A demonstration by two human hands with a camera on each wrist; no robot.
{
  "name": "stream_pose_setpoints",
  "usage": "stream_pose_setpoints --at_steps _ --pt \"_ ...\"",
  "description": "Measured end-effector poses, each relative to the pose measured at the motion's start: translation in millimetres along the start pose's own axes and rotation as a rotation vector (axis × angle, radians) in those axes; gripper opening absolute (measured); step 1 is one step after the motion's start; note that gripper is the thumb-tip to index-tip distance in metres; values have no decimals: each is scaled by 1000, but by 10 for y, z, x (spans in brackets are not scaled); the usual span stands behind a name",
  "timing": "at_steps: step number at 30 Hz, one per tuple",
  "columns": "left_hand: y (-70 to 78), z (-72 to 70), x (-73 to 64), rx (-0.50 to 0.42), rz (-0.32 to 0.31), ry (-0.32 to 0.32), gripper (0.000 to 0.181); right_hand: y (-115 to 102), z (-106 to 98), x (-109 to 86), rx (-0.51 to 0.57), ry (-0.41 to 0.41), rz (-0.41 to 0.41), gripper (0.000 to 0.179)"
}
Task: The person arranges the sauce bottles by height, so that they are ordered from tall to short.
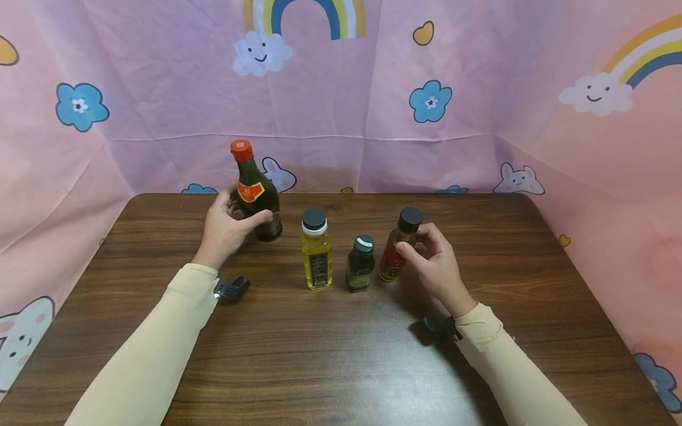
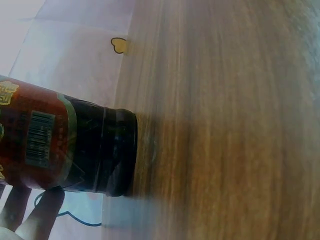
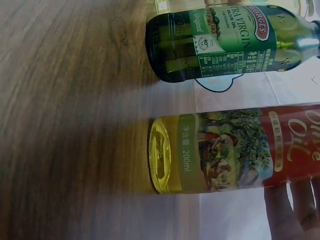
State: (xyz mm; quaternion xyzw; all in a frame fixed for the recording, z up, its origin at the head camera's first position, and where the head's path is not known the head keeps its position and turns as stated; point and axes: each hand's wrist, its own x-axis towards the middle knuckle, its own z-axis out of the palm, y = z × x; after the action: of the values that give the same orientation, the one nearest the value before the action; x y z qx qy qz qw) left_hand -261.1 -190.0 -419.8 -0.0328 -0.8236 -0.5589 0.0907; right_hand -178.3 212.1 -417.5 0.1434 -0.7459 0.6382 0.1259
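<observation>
My left hand [image 1: 225, 226] grips a dark green glass bottle [image 1: 259, 192] with a red cap, thumb across its front. Its red label with a barcode shows in the left wrist view, where the dark bottle [image 2: 85, 142] has its base at the tabletop. On the right, my right hand [image 1: 438, 264] holds an olive oil bottle [image 1: 393, 254] with a black cap and red label. The right wrist view shows that olive oil bottle [image 3: 230, 150] base-down at the table, fingers [image 3: 282, 207] along its side.
Between the hands stand a clear bottle of yellow oil [image 1: 317, 257] and a small green Borges olive oil bottle [image 1: 360, 263]. The wooden table [image 1: 319, 355] meets a pink patterned cloth [image 1: 330, 106] at its back edge. A dark band [image 1: 231, 290] is on each wrist.
</observation>
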Motion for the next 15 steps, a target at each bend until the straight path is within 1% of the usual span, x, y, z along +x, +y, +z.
stream_pose_setpoints --at_steps 9,15 --pt "58 31 -36 22 -13 -8 94 -35 5 7 -4 2 -3 20" --pt "50 37 -60 31 -12 -11 94 -26 7 -10 -3 -3 9 22"
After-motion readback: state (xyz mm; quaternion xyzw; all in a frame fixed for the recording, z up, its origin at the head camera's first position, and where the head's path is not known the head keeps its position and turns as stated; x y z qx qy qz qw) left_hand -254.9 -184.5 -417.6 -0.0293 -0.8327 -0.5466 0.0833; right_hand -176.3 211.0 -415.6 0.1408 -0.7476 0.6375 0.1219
